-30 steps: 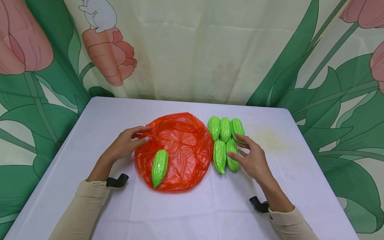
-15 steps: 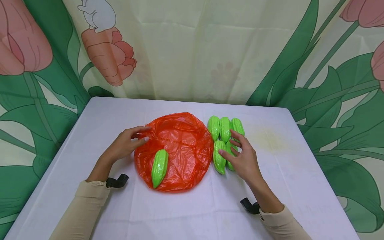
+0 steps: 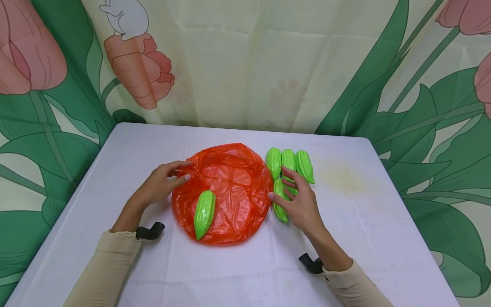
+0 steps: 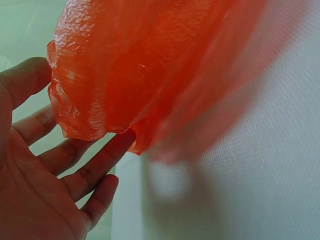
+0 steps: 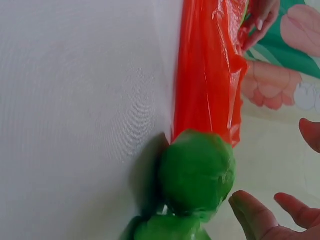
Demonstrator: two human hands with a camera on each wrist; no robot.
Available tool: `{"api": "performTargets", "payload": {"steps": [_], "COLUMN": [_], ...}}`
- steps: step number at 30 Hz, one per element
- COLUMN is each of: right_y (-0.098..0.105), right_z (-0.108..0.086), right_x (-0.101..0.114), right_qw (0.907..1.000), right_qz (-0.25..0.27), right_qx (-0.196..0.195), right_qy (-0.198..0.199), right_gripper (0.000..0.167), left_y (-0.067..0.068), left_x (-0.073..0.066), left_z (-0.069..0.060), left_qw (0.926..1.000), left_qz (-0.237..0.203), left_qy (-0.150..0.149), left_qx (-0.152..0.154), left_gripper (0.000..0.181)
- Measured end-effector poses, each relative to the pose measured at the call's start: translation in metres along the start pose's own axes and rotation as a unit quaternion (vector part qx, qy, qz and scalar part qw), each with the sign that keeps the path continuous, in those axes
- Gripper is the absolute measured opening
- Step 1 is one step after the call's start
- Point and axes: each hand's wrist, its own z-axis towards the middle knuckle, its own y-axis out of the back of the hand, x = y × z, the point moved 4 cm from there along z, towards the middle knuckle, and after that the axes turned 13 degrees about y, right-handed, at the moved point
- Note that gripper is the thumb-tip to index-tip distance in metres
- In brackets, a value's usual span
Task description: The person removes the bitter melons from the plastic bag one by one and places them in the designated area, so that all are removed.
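Observation:
A round, open red plastic bag [image 3: 238,192] stands on the table, with one green bitter melon [image 3: 205,215] lying in its front left part. My left hand [image 3: 160,182] touches the bag's left rim, its thumb and fingers spread apart. To the right of the bag lie more glossy bitter melons: a back row of three [image 3: 273,162] and a front row partly hidden by my right hand [image 3: 301,207]. That hand hovers over the front row with parted, slightly bent fingers and holds nothing. In the right wrist view, a front-row melon [image 5: 197,172] sits against the red bag [image 5: 207,75].
A white cloth covers the table [image 3: 345,204]. Behind it hangs a curtain [image 3: 249,76] printed with tulips, a rabbit and a carrot. Black wrist cameras [image 3: 150,231] jut from both sleeves near the tabletop.
My right hand has moved left across the front row of bitter melons, towards the bag's right edge, uncovering the back right melon. The left hand and the bag stay put.

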Motion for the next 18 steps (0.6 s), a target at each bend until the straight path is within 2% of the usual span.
{"api": "performTargets", "payload": {"steps": [9,18], "right_y": [-0.017,-0.031], "right_z": [-0.001,-0.003], "right_x": [0.007,0.009], "right_qw": [0.9995,0.999], "right_qz": [0.026,0.028], "right_qx": [0.017,0.034], "right_qy": [0.005,0.002], "right_gripper": [0.08,0.081], "left_y": [0.0,-0.001], "left_x": [0.0,0.002], "left_z": [0.001,0.001], "left_qw": [1.0,1.0], "left_qz": [-0.006,-0.006], "left_qy": [-0.002,-0.004], "left_qx": [0.003,0.0], "left_gripper": [0.054,0.053]}}
